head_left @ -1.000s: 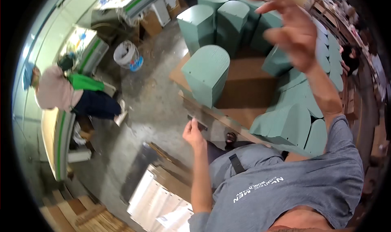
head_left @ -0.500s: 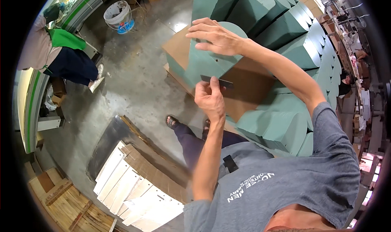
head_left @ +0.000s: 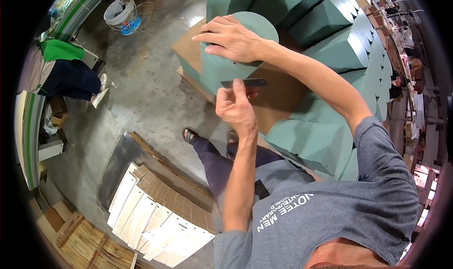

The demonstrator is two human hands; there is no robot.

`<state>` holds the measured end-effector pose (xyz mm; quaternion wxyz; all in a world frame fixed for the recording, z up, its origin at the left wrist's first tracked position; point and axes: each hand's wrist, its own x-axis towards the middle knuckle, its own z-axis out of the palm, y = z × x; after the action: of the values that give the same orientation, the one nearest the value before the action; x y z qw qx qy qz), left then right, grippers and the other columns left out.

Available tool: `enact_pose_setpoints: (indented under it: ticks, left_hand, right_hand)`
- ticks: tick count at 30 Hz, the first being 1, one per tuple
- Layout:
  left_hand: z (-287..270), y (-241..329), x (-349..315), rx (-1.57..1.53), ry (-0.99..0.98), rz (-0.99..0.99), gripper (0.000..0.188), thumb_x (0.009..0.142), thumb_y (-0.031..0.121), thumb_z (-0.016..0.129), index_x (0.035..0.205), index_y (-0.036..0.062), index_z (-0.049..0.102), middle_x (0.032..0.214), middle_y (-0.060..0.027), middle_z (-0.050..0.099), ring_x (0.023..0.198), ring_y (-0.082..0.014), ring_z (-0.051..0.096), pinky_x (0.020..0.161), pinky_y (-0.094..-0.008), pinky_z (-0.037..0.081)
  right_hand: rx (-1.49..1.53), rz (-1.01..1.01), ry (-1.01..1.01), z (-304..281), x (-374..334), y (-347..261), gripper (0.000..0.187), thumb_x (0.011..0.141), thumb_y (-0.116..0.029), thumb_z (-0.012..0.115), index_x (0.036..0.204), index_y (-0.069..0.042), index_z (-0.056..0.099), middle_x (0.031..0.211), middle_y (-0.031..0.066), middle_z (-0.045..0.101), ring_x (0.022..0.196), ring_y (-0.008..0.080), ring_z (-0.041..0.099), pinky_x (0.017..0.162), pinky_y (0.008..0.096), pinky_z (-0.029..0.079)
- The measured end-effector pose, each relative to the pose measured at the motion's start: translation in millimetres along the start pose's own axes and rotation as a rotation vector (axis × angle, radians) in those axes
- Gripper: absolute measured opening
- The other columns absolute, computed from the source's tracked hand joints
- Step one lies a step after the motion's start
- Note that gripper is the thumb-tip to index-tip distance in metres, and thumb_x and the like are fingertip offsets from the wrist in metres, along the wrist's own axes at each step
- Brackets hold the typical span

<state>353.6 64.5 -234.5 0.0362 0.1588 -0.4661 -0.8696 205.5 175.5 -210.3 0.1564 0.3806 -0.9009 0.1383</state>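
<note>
My left hand (head_left: pixel 237 109) is closed, pinching a thin dark flat strip (head_left: pixel 256 83) between thumb and fingers. The strip lies nearly level across the near end of a green rounded panel (head_left: pixel 257 25); whether it touches the panel I cannot tell. On top of that panel, my right hand (head_left: pixel 231 38) rests with its fingers stretched out and a little apart. A small dark hole shows near its palm. Beneath the panel, brown cardboard (head_left: pixel 278 92) spreads out.
Stacks of green rounded pieces (head_left: pixel 325 49) curve around the far and right sides, with another green stack (head_left: pixel 311 144) near my body. White panels (head_left: pixel 160 224) are piled at lower left. A white bucket (head_left: pixel 119 10) stands far left, near another person (head_left: pixel 71 75).
The dark strip has turned from slanting down rightward to nearly level, and my left hand has turned with it. My right hand stays on the panel. The whole view has shifted slightly.
</note>
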Motion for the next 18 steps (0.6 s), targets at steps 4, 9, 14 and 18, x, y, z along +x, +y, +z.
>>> enact_pose_setpoints:
  ticks: [4,9,14,18]
  left_hand:
    - [-1,-5,3,-0.031,-0.014,0.018,0.027,0.1,0.013,0.066,0.08,0.0015,0.054,0.069,-0.0114,0.067,0.06,-0.0174,0.068,0.055,-0.0292,0.057]
    - [-4,-8,7,-0.054,-0.042,0.029,0.029,0.1,0.015,0.067,0.078,0.0026,0.052,0.069,-0.0115,0.067,0.059,-0.0169,0.068,0.055,-0.0284,0.056]
    - [-5,-10,10,-0.033,-0.052,0.018,0.032,0.1,0.016,0.068,0.076,0.0042,0.05,0.068,-0.0112,0.067,0.059,-0.0162,0.067,0.055,-0.0276,0.056]
    - [-6,-13,11,-0.039,-0.05,0.026,0.032,0.099,0.016,0.068,0.075,0.0037,0.05,0.067,-0.0092,0.066,0.057,-0.0148,0.065,0.055,-0.0273,0.054]
  right_hand:
    - [-0.011,0.008,0.005,2,0,0,0.036,0.098,-0.027,0.061,0.132,-0.015,0.063,0.124,0.0033,0.06,0.116,0.024,0.053,0.106,0.0432,0.038]
    - [-0.04,0.022,-0.005,5,-1,1,0.034,0.1,-0.029,0.06,0.13,-0.015,0.064,0.124,0.002,0.061,0.114,0.0235,0.054,0.108,0.0429,0.037]
    - [-0.055,0.024,-0.005,7,-3,3,0.033,0.099,-0.029,0.061,0.13,-0.016,0.064,0.125,0.0008,0.061,0.112,0.0224,0.055,0.107,0.0425,0.038]
    - [-0.042,0.033,0.014,9,0,4,0.032,0.101,-0.035,0.055,0.126,-0.019,0.068,0.119,0.0054,0.065,0.115,0.025,0.059,0.102,0.0447,0.04]
